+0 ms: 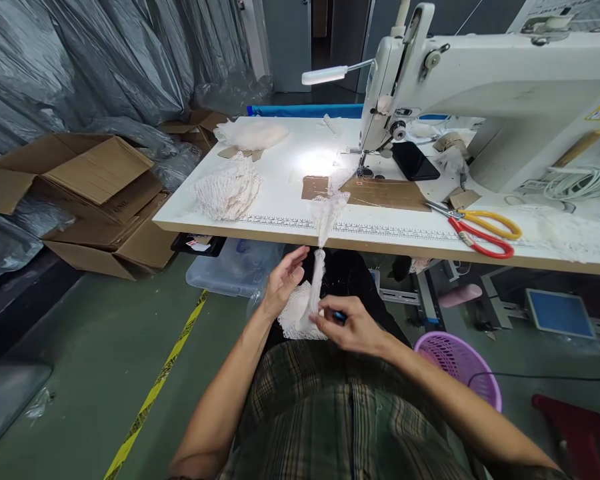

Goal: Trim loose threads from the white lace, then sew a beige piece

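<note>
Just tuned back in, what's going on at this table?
A person sits at a sewing machine. The right hand pinches a white lace strip, which runs down over the front edge of the table; the left hand is open beside it. A lace pile lies on the table, left of the machine, and the scissors rest to the right.

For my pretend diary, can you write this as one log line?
right hand: pinching white lace strip; left hand: open beside strip; strip: over table edge, towards sewing machine; scissors: on table
</note>
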`<state>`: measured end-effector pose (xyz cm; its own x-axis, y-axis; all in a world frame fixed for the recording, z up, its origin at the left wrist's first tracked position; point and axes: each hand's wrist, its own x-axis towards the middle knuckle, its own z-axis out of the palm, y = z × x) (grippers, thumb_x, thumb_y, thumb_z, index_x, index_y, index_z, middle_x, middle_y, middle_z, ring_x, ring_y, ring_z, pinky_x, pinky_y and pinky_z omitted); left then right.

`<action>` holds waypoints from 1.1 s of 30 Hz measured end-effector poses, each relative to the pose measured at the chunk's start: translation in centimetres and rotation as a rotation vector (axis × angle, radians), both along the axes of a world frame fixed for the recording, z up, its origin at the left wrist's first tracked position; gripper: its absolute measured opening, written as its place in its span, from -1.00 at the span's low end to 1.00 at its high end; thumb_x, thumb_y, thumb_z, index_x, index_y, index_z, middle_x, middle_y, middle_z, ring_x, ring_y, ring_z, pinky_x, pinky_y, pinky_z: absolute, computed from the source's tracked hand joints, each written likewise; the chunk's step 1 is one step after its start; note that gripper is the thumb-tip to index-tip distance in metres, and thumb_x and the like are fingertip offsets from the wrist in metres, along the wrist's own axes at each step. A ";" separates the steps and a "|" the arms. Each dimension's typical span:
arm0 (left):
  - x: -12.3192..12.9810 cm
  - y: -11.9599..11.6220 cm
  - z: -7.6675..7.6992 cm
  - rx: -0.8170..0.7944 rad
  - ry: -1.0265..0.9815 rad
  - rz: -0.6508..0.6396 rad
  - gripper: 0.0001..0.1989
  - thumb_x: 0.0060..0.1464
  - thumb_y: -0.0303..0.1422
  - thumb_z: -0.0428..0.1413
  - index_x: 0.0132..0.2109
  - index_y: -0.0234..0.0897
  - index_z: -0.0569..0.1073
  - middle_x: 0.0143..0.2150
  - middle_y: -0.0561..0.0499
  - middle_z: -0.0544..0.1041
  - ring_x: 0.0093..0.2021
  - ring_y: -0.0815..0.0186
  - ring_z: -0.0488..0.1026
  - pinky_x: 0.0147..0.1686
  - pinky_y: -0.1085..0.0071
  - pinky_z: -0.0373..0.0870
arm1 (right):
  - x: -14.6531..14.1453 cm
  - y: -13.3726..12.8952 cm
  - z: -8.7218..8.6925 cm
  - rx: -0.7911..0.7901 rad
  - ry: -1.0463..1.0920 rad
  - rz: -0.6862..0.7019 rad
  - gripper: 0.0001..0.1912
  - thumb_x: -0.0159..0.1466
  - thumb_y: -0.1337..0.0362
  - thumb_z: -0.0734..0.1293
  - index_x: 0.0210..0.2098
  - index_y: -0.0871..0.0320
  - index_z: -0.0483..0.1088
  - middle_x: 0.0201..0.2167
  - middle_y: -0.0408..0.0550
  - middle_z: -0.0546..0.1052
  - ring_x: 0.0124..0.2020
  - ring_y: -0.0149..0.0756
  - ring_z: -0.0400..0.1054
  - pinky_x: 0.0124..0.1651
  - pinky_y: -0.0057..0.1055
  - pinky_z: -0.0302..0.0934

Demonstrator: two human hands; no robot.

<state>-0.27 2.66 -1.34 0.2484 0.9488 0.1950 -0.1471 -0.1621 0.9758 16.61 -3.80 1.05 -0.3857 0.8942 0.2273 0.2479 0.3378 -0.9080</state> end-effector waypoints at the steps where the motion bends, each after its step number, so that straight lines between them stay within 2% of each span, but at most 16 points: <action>1: 0.5 -0.1 0.3 -0.050 -0.069 -0.073 -0.38 0.06 0.01 0.12 0.17 -0.25 0.37 0.19 -0.22 0.39 0.20 0.03 0.30 0.21 0.12 0.15 | 0.1 -0.8 0.2 -0.007 -0.010 0.060 -0.77 0.23 0.21 0.30 -0.51 0.18 0.31 -0.65 -0.24 0.23 -0.61 -0.50 0.04 -0.52 -0.51 -0.02; 3: 1.2 -0.5 0.7 -0.165 -0.166 -0.232 -0.39 0.06 0.01 0.12 0.15 -0.27 0.40 0.10 -0.23 0.47 0.11 0.06 0.40 0.15 0.13 0.23 | 0.3 -2.0 0.6 -0.023 -0.035 0.181 -0.79 0.23 0.23 0.30 -0.51 0.17 0.34 -0.65 -0.24 0.26 -0.61 -0.49 0.06 -0.50 -0.51 0.00; 5: 1.5 -1.2 1.0 -0.278 -0.189 -0.343 -0.46 0.04 -0.04 0.16 0.08 -0.29 0.45 -0.08 -0.18 0.56 -0.08 0.16 0.50 0.00 0.23 0.34 | 0.7 -2.7 0.9 -0.044 -0.060 0.281 -0.84 0.23 0.25 0.29 -0.45 0.16 0.40 -0.60 -0.20 0.35 -0.58 -0.47 0.13 -0.46 -0.50 0.05; 7: 1.3 -1.7 1.2 -0.357 -0.133 -0.352 -0.56 -0.03 -0.13 0.25 -0.06 -0.33 0.53 -0.30 -0.08 0.58 -0.32 0.30 0.50 -0.22 0.37 0.39 | 1.3 -2.7 1.1 -0.068 -0.084 0.331 -0.88 0.23 0.26 0.29 -0.38 0.15 0.43 -0.55 -0.18 0.41 -0.56 -0.45 0.18 -0.44 -0.49 0.09; 10: 0.5 -2.2 1.3 -0.419 0.018 -0.253 -0.66 -0.11 -0.22 0.31 -0.22 -0.37 0.55 -0.47 0.01 0.52 -0.50 0.42 0.39 -0.45 0.50 0.28 | 2.4 -1.6 1.0 -0.121 -0.111 0.228 -0.81 0.26 0.17 0.27 -0.32 0.15 0.43 -0.53 -0.17 0.40 -0.54 -0.43 0.18 -0.45 -0.49 0.10; 13: -0.1 -2.3 1.5 -0.409 0.110 -0.155 -0.67 -0.12 -0.22 0.33 -0.25 -0.37 0.55 -0.46 0.02 0.52 -0.51 0.44 0.37 -0.50 0.53 0.23 | 3.2 0.5 0.4 -0.173 -0.100 0.031 -0.58 0.38 0.04 0.07 -0.28 0.18 0.41 -0.50 -0.13 0.39 -0.47 -0.38 0.22 -0.40 -0.46 0.12; 15: -0.2 -2.4 1.8 -0.381 0.141 -0.120 -0.68 -0.12 -0.21 0.32 -0.27 -0.37 0.55 -0.46 0.03 0.52 -0.52 0.45 0.35 -0.52 0.54 0.20 | 3.3 1.8 -0.1 -0.192 -0.116 -0.029 -0.48 0.41 0.00 -0.02 -0.31 0.19 0.40 -0.53 -0.14 0.36 -0.49 -0.39 0.21 -0.41 -0.45 0.09; 20: -0.2 -2.6 2.5 -0.346 0.166 -0.148 -0.68 -0.02 -0.17 0.25 -0.23 -0.36 0.57 -0.39 -0.03 0.57 -0.47 0.40 0.39 -0.48 0.52 0.24 | 2.3 3.9 -0.5 -0.141 -0.162 0.025 -0.49 0.39 -0.02 0.03 -0.37 0.20 0.37 -0.59 -0.21 0.29 -0.55 -0.43 0.12 -0.45 -0.46 -0.01; 24: -0.4 -2.5 2.4 -0.333 0.213 -0.163 -0.64 0.00 -0.16 0.23 -0.16 -0.37 0.58 -0.40 -0.04 0.57 -0.48 0.39 0.39 -0.50 0.52 0.22 | 1.6 4.6 -0.6 -0.082 -0.199 0.031 -0.51 0.38 -0.03 0.06 -0.45 0.19 0.33 -0.62 -0.23 0.26 -0.57 -0.46 0.06 -0.47 -0.47 -0.07; 28: -0.4 -2.4 2.1 -0.308 0.231 -0.156 -0.66 0.02 -0.16 0.21 -0.20 -0.37 0.59 -0.41 -0.04 0.57 -0.47 0.39 0.39 -0.49 0.52 0.23 | 1.7 4.3 -1.2 -0.085 -0.233 -0.043 -0.51 0.39 -0.03 0.06 -0.43 0.18 0.36 -0.62 -0.22 0.28 -0.58 -0.45 0.08 -0.47 -0.45 -0.09; 33: -0.2 -2.5 2.3 -0.320 0.207 -0.176 -0.70 0.01 -0.17 0.21 -0.31 -0.36 0.57 -0.39 -0.06 0.57 -0.39 0.32 0.44 -0.42 0.49 0.31 | 2.0 3.2 -1.2 -0.099 -0.224 -0.003 -0.51 0.41 -0.01 0.02 -0.32 0.17 0.39 -0.57 -0.18 0.34 -0.56 -0.42 0.14 -0.45 -0.45 -0.05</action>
<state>-0.48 0.13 0.93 0.4150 0.8931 -0.1733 0.0589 0.1637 0.9848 18.59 -0.60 -0.18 -0.4143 0.9089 0.0474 0.4476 0.2488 -0.8590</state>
